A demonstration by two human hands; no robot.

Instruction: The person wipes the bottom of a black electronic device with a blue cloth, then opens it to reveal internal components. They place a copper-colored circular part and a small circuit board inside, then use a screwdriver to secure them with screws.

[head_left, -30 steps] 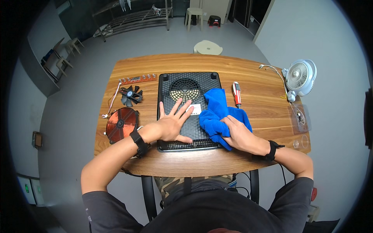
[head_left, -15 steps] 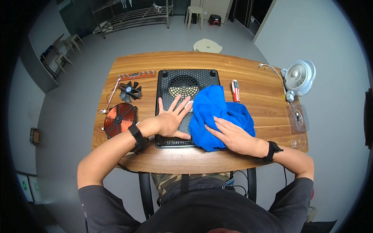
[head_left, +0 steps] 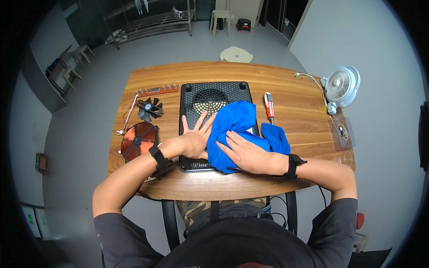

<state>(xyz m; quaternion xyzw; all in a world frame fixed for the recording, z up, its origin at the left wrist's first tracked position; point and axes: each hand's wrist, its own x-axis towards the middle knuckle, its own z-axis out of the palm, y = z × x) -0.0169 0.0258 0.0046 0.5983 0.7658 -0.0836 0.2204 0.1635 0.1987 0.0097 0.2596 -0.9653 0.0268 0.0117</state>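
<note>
Blue cloth (head_left: 237,115) beneath flattened, open right hand (head_left: 249,154), black casing (head_left: 237,92) beneath splayed left hand (head_left: 193,144)

The place is looking like a small repair workshop: on the wooden bench (head_left: 297,105), a red circuit board (head_left: 156,91), a bare black fan (head_left: 150,109) and a copper coil (head_left: 139,141) are lying left of a black casing (head_left: 212,98) that is showing its vented underside, and a screwdriver (head_left: 268,106) is lying on its right. Plastic stools (head_left: 236,54) are standing on the grey floor (head_left: 187,51) beyond.
</note>
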